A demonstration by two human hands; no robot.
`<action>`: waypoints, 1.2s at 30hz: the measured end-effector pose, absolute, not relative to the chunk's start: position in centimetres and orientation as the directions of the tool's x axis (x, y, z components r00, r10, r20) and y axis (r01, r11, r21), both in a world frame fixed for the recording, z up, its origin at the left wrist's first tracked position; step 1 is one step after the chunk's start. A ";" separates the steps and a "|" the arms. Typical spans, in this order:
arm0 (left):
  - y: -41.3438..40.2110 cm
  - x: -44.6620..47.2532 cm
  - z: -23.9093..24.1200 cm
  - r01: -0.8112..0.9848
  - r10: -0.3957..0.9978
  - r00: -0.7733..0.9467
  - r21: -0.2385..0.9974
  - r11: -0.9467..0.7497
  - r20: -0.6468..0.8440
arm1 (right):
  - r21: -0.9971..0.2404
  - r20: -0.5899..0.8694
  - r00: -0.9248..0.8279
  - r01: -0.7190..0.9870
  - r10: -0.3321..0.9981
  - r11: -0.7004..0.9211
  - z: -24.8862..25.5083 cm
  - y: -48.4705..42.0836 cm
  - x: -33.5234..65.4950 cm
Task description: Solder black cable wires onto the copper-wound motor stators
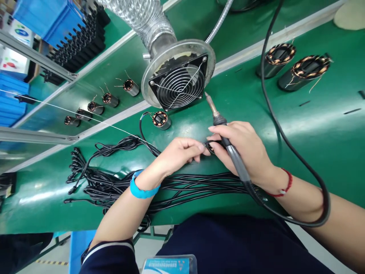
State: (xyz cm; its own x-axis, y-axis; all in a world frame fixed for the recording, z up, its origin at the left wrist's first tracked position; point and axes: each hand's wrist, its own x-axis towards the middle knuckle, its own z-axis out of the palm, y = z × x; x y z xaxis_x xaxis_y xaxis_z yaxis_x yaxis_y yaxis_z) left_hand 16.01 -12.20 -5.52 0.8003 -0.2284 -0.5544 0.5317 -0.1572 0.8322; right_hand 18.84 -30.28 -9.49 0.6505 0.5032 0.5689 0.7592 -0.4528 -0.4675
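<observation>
The left hand [185, 152], at the middle of the frame, pinches a thin black cable end [209, 143] between thumb and fingers; the right hand [245, 152], just right of it, is closed around the handle of a soldering iron [236, 158]. Whether the right fingers also grip the cable, I cannot tell.

The cable end lies in the narrow gap between the two hands, running roughly sideways. The iron's long axis slants from upper left to lower right, so its bare tip [207, 97] points up the frame, above the cable end and well apart from it. The left hand is nearer the cable's pinched part; the right hand governs the tip. A small round part beneath the fingers is mostly hidden.

Farther out, the tip stands just beside a fan [180, 90] at upper centre. A wire-wound ring [161, 120] stands below the fan, left of the tip. A bundle of black cables [199, 182] stretches below both hands, and two larger wound rings [308, 72] stand at upper right on the green bench [327, 140].
</observation>
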 end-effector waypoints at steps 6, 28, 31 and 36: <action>-13.0 15.8 -5.5 0.317 -0.175 0.885 0.833 -0.453 -0.432 | -0.518 0.530 0.686 0.727 0.498 -0.450 -9.5 -29.8 18.9; -4.5 18.4 -2.2 0.421 0.321 0.879 0.255 -0.871 -0.353 | -0.534 0.629 0.646 0.764 0.434 -0.363 -8.3 -32.6 20.2; -1.3 20.5 -2.1 0.450 0.366 0.874 0.247 -0.858 -0.320 | -0.539 0.645 0.636 0.772 0.423 -0.338 -8.7 -32.2 20.3; 1.7 28.7 -2.1 0.440 0.398 0.897 0.306 -0.844 -0.192 | -0.502 0.666 0.597 0.802 0.447 -0.323 -9.6 -31.8 20.5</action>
